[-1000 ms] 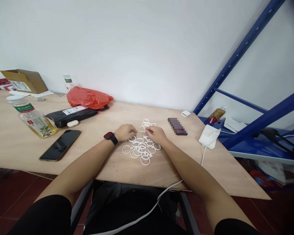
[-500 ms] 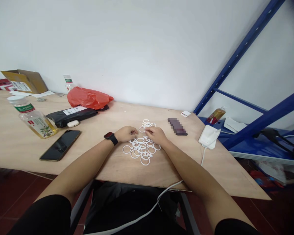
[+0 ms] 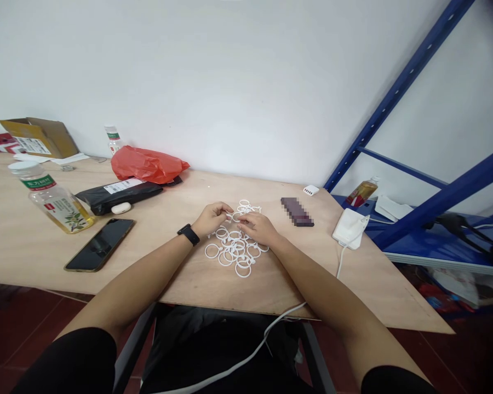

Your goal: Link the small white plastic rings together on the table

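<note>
Several thin white plastic rings with small tabs (image 3: 235, 253) lie in a loose pile on the wooden table, just below my hands. A smaller cluster of the same rings (image 3: 245, 203) sits beyond my fingers. My left hand (image 3: 212, 219), with a black watch on its wrist, is closed in a pinch at a white ring piece between the two hands. From the other side, my right hand (image 3: 258, 227) pinches the same ring with thumb and forefinger. Its palm covers part of the pile. The exact contact at the fingertips is too small to make out.
A dark phone (image 3: 100, 244) and a tea bottle (image 3: 53, 200) stand left, near a black parcel (image 3: 123, 196) and red plastic bag (image 3: 145, 164). A blurred dark object (image 3: 297, 212) and white charger (image 3: 350, 229) with cable lie right, beside blue shelving (image 3: 402, 174).
My left hand has moved up and inward, its fingertips now at the ring near my right hand. My right hand has shifted slightly left. The camera view has shifted a little.
</note>
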`<state>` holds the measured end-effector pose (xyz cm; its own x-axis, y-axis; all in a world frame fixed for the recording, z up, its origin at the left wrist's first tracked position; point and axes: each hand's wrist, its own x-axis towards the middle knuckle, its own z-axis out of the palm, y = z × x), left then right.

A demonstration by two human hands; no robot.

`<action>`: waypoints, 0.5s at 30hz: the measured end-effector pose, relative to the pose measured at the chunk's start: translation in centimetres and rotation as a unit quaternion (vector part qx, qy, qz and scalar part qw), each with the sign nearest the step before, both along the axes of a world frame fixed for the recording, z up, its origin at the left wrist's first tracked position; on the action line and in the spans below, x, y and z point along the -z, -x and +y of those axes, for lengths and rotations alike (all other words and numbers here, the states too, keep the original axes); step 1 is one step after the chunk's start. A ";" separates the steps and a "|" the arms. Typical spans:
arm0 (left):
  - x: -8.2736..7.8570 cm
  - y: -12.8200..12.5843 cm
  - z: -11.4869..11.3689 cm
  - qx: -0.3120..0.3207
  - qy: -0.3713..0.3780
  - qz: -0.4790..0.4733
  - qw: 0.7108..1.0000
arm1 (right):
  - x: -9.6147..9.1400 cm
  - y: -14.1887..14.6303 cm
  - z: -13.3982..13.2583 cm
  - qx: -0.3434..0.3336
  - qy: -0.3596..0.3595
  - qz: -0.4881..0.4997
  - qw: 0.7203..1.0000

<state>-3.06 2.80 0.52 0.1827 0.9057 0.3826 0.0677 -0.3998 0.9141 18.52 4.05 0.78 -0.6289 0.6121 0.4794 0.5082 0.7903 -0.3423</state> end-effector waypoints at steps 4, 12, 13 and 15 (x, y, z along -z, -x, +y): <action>-0.2 -0.8 -0.3 0.051 -0.023 -0.063 0.996 | 0.2 0.2 0.2 -0.021 -0.008 -0.014 1.000; -0.6 -1.3 -1.3 -0.011 -0.053 0.037 0.998 | 0.2 0.3 -0.1 -0.002 -0.010 0.036 0.999; -0.6 -1.4 -1.5 -0.031 -0.062 0.065 0.995 | 0.2 0.3 -0.2 0.003 -0.009 0.047 0.999; -0.8 -1.5 -1.9 -0.050 -0.075 0.107 0.990 | 0.1 0.3 -0.4 0.006 -0.007 0.064 0.998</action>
<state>-1.54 0.92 1.28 0.1865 0.8595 0.4759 0.3005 -0.5111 0.8053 18.20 3.64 0.71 -0.5548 0.6118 0.5639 0.4711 0.7896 -0.3932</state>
